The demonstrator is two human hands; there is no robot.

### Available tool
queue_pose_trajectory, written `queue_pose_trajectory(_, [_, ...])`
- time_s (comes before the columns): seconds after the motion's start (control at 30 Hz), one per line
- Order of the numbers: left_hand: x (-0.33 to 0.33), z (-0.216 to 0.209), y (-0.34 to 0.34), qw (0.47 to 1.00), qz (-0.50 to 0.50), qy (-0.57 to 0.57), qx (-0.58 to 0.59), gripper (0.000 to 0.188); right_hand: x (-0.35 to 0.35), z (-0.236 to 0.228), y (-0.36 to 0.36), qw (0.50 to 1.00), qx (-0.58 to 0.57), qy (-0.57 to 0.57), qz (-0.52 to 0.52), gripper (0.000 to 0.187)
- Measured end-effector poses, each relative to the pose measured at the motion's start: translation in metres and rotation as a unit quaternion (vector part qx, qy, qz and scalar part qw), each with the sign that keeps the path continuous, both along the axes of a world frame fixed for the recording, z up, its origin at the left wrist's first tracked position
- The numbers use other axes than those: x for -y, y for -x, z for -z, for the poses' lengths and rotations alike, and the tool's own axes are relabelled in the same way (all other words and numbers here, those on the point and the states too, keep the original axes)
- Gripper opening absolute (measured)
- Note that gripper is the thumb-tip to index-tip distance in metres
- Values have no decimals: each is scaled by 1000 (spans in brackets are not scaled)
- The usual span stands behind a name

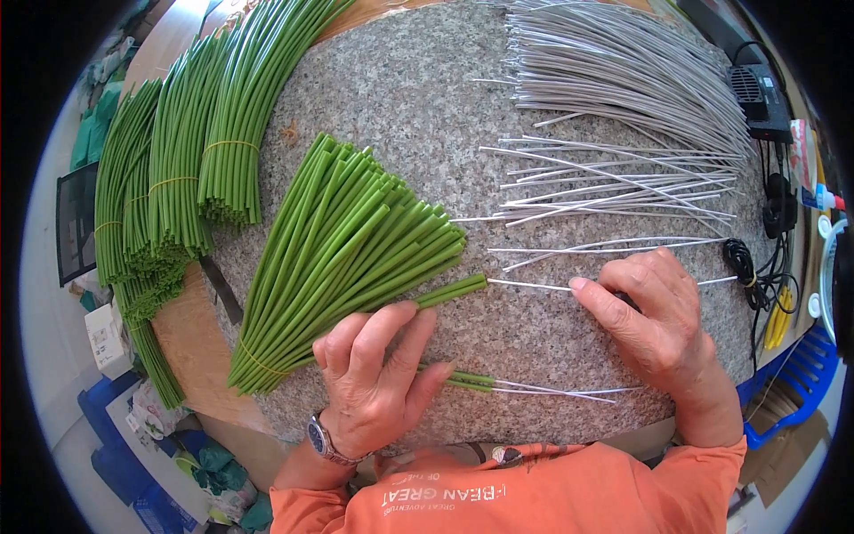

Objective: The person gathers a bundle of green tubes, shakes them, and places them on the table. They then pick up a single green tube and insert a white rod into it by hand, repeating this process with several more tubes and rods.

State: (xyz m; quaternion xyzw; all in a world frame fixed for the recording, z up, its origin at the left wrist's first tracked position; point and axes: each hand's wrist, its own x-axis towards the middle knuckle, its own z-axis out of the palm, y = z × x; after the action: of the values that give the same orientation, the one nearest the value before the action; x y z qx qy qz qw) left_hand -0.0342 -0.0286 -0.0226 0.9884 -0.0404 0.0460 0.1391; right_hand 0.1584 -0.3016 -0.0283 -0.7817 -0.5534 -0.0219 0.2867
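My left hand [378, 360], with a watch on its wrist, has its fingers closed on a thin green plastic tube [454, 291] that points right. Between the thumb and fingers of my right hand [654, 311] is a straight silvery wire [532, 285]. The wire's left tip meets the tube's open end; whether it is inside cannot be told. Beside my left hand spreads a fanned bundle of green tubes [347, 231], tied by a band near its lower left end. Below my left thumb lie green tubes [470, 381] with wires sticking out of their ends.
Loose wires [614, 187] and a dense wire pile [623, 76] lie across the right of the speckled grey mat [382, 62]. Banded tube bundles [182, 160] line the left. At the right edge are a black device [759, 98], coiled cable [740, 262], a yellow-handled tool [779, 319] and blue plastic [801, 378].
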Motion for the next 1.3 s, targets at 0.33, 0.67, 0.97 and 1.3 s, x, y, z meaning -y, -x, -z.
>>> queue_pose_trajectory(0.33, [0,-2,-2,1000,-1,7,3,53,-5,4,-3,999,-1,-19,-29,31])
queue_pose_trajectory(0.67, [3,-7,-4,999,17,39,3,49,-28,7,28,993,-29,-44,-103,35])
queue_pose_trajectory(0.97, [-2,-9,3,995,47,85,-10,43,-13,-8,-2,997,23,33,71,24])
queue_pose_trajectory(1.3, [3,-3,-11,999,8,35,24,48,-6,4,-18,996,62,33,53,19])
